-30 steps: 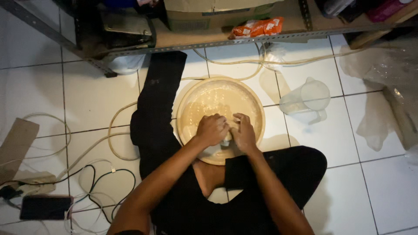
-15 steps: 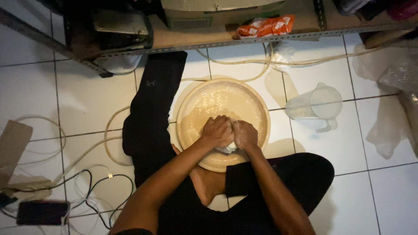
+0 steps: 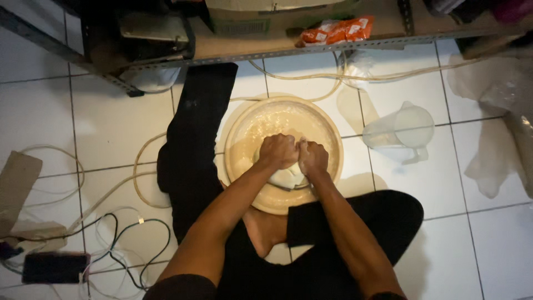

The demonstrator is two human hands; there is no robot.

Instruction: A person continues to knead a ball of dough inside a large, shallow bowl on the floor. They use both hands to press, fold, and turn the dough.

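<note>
A round beige basin (image 3: 327, 139) stands on the white tiled floor between my legs, its inside floury. In it lies a pale lump of dough (image 3: 286, 178). My left hand (image 3: 277, 151) and my right hand (image 3: 312, 157) are both closed into fists, side by side, pressing down on the dough. The fists hide most of the lump. My legs in black trousers lie around the basin, one stretched to the left, one folded at the right.
A clear plastic jug (image 3: 402, 132) stands right of the basin. A metal shelf (image 3: 311, 47) with an orange packet (image 3: 336, 30) runs along the top. Cables (image 3: 111, 233), a dark phone (image 3: 54, 266) and cardboard (image 3: 16, 186) lie at the left. Plastic bags (image 3: 499, 155) lie at the right.
Both fists stay on the dough and have shifted slightly toward the basin's middle, kneading. The camera view has drifted a little.
</note>
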